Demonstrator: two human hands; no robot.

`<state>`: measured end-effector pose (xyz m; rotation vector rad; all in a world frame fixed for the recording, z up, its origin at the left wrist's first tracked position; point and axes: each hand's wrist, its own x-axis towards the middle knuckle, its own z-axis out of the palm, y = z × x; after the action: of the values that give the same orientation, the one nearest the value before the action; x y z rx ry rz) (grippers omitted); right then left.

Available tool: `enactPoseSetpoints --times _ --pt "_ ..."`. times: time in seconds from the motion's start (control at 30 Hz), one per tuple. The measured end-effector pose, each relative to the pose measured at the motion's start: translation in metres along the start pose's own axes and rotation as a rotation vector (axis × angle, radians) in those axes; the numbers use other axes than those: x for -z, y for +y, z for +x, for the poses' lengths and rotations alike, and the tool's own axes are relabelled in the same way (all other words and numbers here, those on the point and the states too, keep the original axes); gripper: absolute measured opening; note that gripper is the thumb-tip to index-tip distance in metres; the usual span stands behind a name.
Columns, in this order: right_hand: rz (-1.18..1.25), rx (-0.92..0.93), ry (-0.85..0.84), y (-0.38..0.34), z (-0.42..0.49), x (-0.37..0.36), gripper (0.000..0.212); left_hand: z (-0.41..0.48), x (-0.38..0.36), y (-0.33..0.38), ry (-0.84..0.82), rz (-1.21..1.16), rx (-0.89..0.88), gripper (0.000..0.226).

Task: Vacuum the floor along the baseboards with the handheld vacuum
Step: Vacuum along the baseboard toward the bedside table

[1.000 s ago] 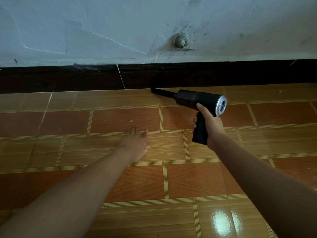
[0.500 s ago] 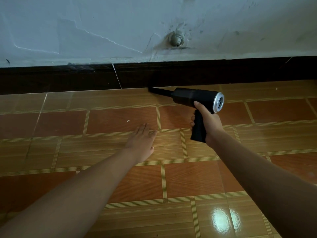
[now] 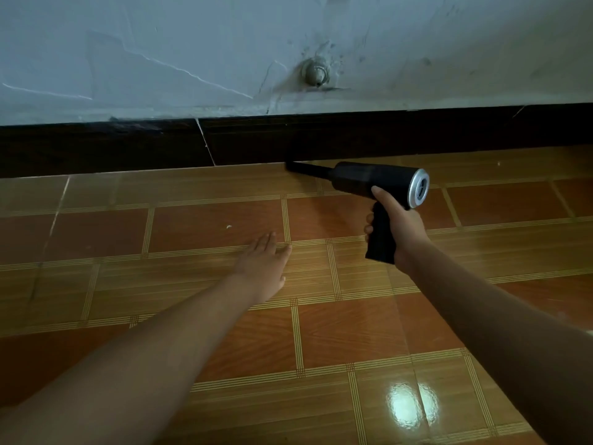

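Observation:
A black handheld vacuum (image 3: 369, 179) with a silver rear cap is gripped by its pistol handle in my right hand (image 3: 396, 224). Its thin crevice nozzle (image 3: 305, 168) points left, with the tip at the seam where the dark baseboard (image 3: 353, 136) meets the orange and tan tiled floor (image 3: 208, 229). My left hand (image 3: 264, 264) is stretched out flat over the tiles, palm down and fingers apart, holding nothing, to the left of the vacuum. A small white speck (image 3: 228, 226) lies on the tile ahead of that hand.
Above the baseboard is a cracked pale wall (image 3: 160, 43) with a small round metal fitting (image 3: 315, 72). A white crack line (image 3: 205, 142) crosses the baseboard left of the nozzle. Bright glare (image 3: 407, 406) shines on the near tiles.
The nozzle tip has slid a little left along the baseboard seam. My left hand has shifted right and forward over the tiles, fingers spread flatter.

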<state>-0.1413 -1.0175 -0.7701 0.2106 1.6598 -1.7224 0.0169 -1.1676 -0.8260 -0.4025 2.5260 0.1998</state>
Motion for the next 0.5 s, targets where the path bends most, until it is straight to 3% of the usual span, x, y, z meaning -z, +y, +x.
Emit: enactPoseSetpoints --times 0.5 --pt "-0.022 -0.026 -0.05 0.011 0.006 -0.019 0.025 -0.001 0.0 0.002 -0.008 -0.009 0.01 0.066"
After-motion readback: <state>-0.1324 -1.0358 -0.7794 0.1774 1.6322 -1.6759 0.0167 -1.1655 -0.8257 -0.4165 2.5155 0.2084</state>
